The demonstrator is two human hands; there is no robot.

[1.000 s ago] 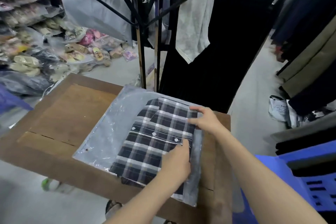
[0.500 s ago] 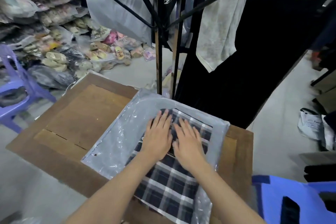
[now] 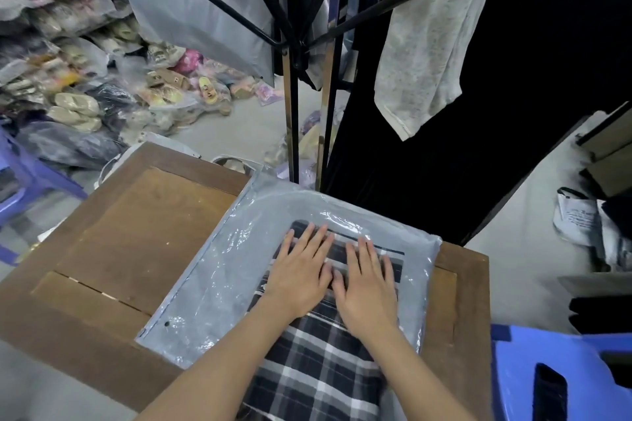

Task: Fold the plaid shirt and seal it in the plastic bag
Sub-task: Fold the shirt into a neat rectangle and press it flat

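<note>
The folded black-and-white plaid shirt (image 3: 318, 372) lies partly inside a clear plastic bag (image 3: 232, 277) on the wooden table (image 3: 136, 232). Its far end looks greyed under the plastic, and its near end sticks out toward me. My left hand (image 3: 301, 273) and my right hand (image 3: 367, 290) rest flat side by side on the shirt's far half, fingers spread and pointing away from me. Neither hand grips anything. I cannot tell whether the fingertips are under the bag's top layer.
A black metal clothes rack (image 3: 290, 112) stands just past the table, with dark and pale garments (image 3: 420, 61) hanging on it. Bagged shoes (image 3: 85, 95) are piled on the floor at left. A blue plastic stool (image 3: 513, 379) sits at right and a purple chair (image 3: 20, 174) at left.
Both hands moved from the shirt's right edge to its middle and slid forward. The shirt has gone deeper into the bag. The camera has tilted closer over the table.
</note>
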